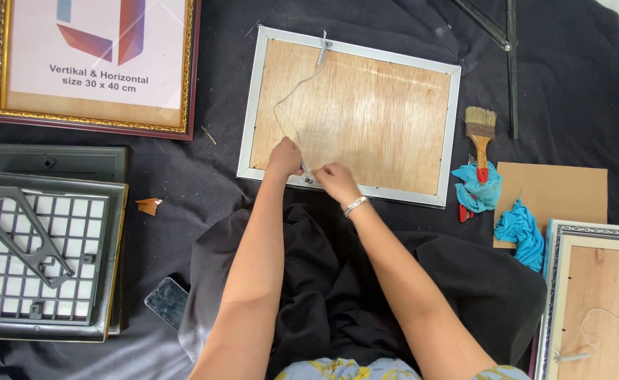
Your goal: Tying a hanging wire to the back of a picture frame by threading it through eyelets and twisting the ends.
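Silver picture frame (253,105) lies face down at centre, plywood backing up. Left hand (285,156) and right hand (335,181) pinch thin hanging string (290,95) at near edge. String soft, light; frame stiff, glass probably fragile, best held by rails.

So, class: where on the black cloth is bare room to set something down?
Bare cloth lies between the gold frame and the silver frame, and above the brush. It is crowded around the blue rags and by both hands, left hand, right hand.

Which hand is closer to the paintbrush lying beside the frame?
The right hand. It rests at the frame's lower edge, on the paintbrush's side; the left hand sits farther away, beyond it.
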